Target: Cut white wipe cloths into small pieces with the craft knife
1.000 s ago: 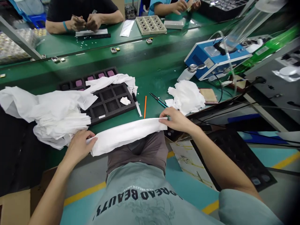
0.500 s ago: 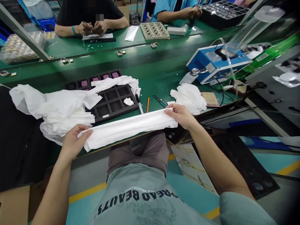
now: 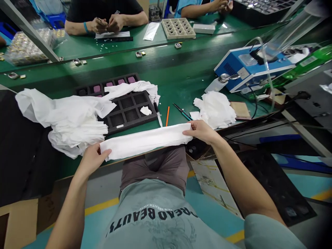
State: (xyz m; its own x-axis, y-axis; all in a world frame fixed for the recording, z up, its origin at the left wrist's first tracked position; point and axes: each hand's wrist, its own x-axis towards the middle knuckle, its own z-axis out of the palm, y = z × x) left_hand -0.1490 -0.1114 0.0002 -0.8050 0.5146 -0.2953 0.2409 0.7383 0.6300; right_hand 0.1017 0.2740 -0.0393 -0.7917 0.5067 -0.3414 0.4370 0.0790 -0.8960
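Note:
A long folded strip of white cloth (image 3: 147, 140) stretches between my hands at the front edge of the green workbench (image 3: 178, 86). My left hand (image 3: 94, 155) pinches its left end, thumb on top. At the other end my right hand (image 3: 199, 131) grips it between thumb and fingers. Beyond my left hand lies a loose heap of white cloths (image 3: 75, 114), partly covering a black compartment tray (image 3: 127, 114) with purple pieces in its far row. A crumpled white pile (image 3: 215, 109) sits just past my right hand.
An orange stick (image 3: 167, 116) and tweezers (image 3: 181, 111) lie behind the strip. A blue machine (image 3: 241, 69), a dispenser bottle (image 3: 219, 83) and a green bottle (image 3: 311, 62) stand at the right. Across the bench, one person's hands (image 3: 109, 24) work near a beige tray (image 3: 178, 28).
The strip's left end and my left hand have shifted right, and the cloth lies flatter and neater. Both hands keep their hold. The whole view has shifted slightly.

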